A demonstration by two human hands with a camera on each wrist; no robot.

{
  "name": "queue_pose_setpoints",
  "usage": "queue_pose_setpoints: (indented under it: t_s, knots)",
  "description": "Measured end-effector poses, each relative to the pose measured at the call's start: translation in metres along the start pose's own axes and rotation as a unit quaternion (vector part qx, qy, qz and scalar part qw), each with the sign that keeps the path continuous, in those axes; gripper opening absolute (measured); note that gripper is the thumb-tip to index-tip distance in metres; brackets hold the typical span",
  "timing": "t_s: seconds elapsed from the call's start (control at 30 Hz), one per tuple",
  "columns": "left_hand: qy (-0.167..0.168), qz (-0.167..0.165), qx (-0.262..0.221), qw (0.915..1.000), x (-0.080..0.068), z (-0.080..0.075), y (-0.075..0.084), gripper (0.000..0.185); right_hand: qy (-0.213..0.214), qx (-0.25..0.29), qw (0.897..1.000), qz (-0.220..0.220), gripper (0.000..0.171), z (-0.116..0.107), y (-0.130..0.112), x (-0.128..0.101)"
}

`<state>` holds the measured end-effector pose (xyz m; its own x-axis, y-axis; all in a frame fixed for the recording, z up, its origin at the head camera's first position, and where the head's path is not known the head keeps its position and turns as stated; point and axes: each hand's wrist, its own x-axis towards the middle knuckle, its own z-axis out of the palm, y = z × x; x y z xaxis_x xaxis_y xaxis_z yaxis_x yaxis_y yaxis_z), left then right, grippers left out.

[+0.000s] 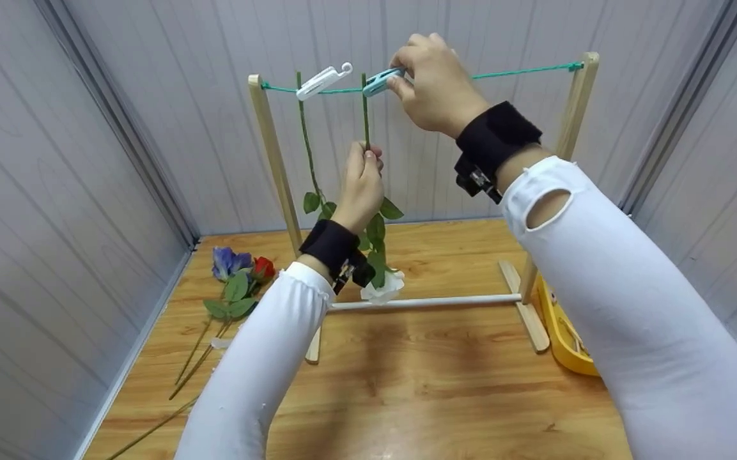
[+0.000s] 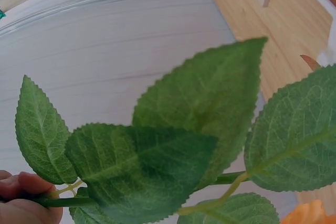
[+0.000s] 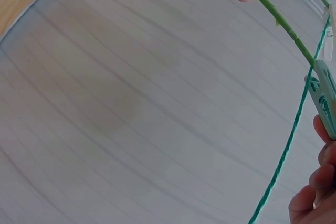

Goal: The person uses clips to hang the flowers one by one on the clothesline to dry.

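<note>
Left hand [image 1: 362, 185] is seen pinching the stem [image 1: 365, 115] of an artificial flower held upside down, its white bloom [image 1: 384, 287] hanging just above the wooden table [image 1: 438, 396] beside the rack's lower white rail [image 1: 426, 301]. Right hand [image 1: 435, 83] is seen gripping a teal clothespin [image 1: 381, 82] at the stem's upper end, where the stem meets the green string [image 1: 521, 69] stretched between the 2 wooden posts [image 1: 272, 153] of the rack.

From the left wrist camera only fingertips [image 2: 21, 203] on the stem are shown, with large serrated green leaves [image 2: 173, 145] filling the picture, a detail barely made out from the head camera. From the right wrist camera the clothespin [image 3: 324, 98] is shown at the crossing of stem [image 3: 283, 22] and string [image 3: 289, 140]; whether it already clamps both cannot be told.

Farther left on the string, a white clothespin [image 1: 322, 80] is seen at a 2nd hanging stem [image 1: 307, 147]. On the table at the left, a purple flower [image 1: 227, 260] and a red rose [image 1: 264, 267] are laid together. A yellow container [image 1: 563, 335] is partly seen behind the right sleeve. No readable writing is visible in any view.
</note>
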<state>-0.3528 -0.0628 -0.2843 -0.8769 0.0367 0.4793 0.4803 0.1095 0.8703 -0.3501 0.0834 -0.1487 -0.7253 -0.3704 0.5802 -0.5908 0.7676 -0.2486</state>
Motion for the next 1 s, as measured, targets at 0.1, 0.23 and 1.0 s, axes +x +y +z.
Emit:
queue_pose_setpoints:
  t_s: [0.1,0.23,1.0]
  knots:
    - [-0.001,-0.005,0.0,1.0,0.0,0.001,-0.001,0.024,-0.013,-0.003,1.0,0.012,0.033,0.002,-0.001,0.002]
    - [-0.005,-0.011,0.001,0.9999,-0.001,0.001,-0.001,0.023,-0.037,-0.007,0.999,0.029,0.033,0.002,-0.002,0.003]
    - [-0.002,0.001,-0.012,0.9999,-0.004,-0.002,0.0,0.024,-0.031,-0.019,0.999,-0.023,0.042,0.001,0.009,-0.001]
